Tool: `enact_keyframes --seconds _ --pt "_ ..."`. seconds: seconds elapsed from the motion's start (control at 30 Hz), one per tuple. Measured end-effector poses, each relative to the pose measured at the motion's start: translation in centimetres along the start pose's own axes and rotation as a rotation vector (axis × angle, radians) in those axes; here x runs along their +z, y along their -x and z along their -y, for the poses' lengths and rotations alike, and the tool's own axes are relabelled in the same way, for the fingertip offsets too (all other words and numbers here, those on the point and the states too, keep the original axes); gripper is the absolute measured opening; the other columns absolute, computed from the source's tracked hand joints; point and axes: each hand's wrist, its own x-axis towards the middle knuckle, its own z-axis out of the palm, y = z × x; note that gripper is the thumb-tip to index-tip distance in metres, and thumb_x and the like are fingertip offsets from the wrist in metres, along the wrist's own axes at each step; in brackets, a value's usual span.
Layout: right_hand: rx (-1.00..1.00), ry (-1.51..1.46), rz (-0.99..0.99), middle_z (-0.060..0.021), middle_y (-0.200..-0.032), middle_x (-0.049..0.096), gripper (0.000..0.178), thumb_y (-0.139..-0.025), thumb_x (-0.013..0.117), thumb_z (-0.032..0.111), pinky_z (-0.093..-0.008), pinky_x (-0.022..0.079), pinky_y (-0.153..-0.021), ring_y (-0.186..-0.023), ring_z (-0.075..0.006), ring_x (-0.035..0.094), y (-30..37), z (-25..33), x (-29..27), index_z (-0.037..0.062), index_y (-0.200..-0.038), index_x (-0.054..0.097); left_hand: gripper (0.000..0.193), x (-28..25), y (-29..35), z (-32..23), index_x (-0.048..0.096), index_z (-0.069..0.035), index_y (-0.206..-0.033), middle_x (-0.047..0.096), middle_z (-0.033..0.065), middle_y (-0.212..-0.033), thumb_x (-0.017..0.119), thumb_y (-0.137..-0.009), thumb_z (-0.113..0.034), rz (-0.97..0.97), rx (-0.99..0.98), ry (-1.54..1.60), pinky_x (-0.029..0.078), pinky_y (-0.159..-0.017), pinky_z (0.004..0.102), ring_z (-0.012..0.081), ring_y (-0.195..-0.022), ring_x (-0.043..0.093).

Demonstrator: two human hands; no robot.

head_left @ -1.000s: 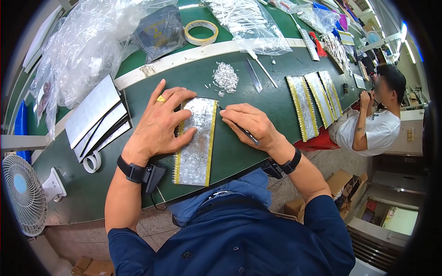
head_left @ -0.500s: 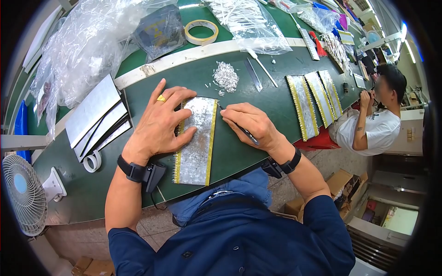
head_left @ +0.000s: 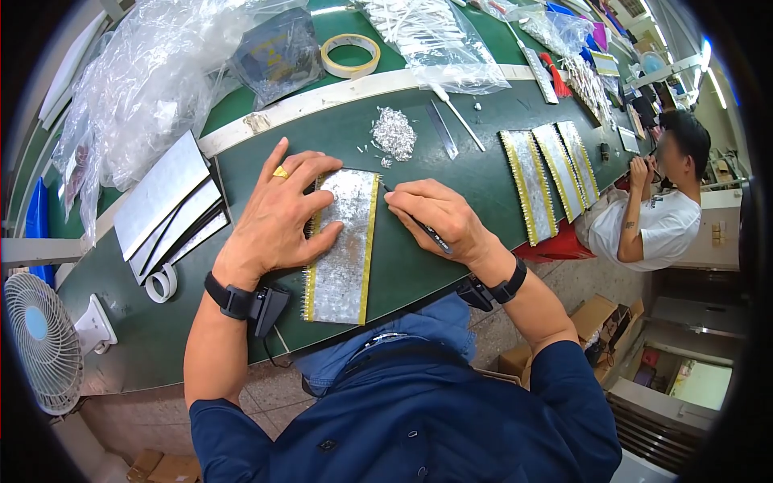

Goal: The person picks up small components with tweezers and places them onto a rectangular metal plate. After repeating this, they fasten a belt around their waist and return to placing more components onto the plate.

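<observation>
A grey metal plate (head_left: 345, 266) with yellow tape along both long edges lies on the green worktop before me. Small clear pieces line its left edge, and a few sit near the top of its right edge. My left hand (head_left: 283, 211), with a ring, rests spread over the plate's upper left, thumb and fingertips pressing on it. Pinched in my right hand (head_left: 439, 213) are slim black tweezers (head_left: 432, 233), their tip at the plate's upper right edge. Beyond the plate is a pile of tiny clear pieces (head_left: 394, 134).
Three similar taped plates (head_left: 529, 187) lie to the right, near a seated person (head_left: 652, 193). Bare metal plates (head_left: 165, 197) and a white tape roll (head_left: 161, 283) are at left, by a fan (head_left: 44, 338). A blade (head_left: 442, 130), yellow tape roll (head_left: 351, 56) and plastic bags (head_left: 153, 88) lie farther back.
The tweezers have turned slightly in my right hand, and pale marks now show on their shaft. My left hand and the plate stay in place.
</observation>
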Motion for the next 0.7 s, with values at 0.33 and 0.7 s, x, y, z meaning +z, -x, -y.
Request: enact_keyframes --seconds 0.33,0.7 --pt "0.04 -0.012 -0.06 -0.0167 -0.109 0.078 0.024 -0.093 0.081 -0.006 -0.0376 0.063 -0.085 -0.098 -0.0282 0.079 -0.3 0.1 -0.3 -0.0052 -0.116 0.076 0.025 -0.2 -0.2 -0.2 0.068 -0.005 -0.085 0.062 0.0109 -0.15 0.083 -0.085 -0.025 -0.001 0.004 -0.005 0.023 -0.134 0.0629 0.0353 -0.144 0.056" --pt "0.765 -0.31 -0.042 -0.0077 -0.102 0.079 0.023 -0.107 0.075 0.015 -0.0264 0.059 -0.081 -0.095 -0.0132 0.077 -5.0 -0.7 0.3 -0.0058 -0.115 0.072 0.026 0.2 0.1 0.1 0.067 -0.005 -0.084 0.064 0.0099 -0.146 0.083 -0.084 -0.025 -0.028 0.018 0.007 0.024 -0.134 0.0632 0.0337 -0.143 0.057"
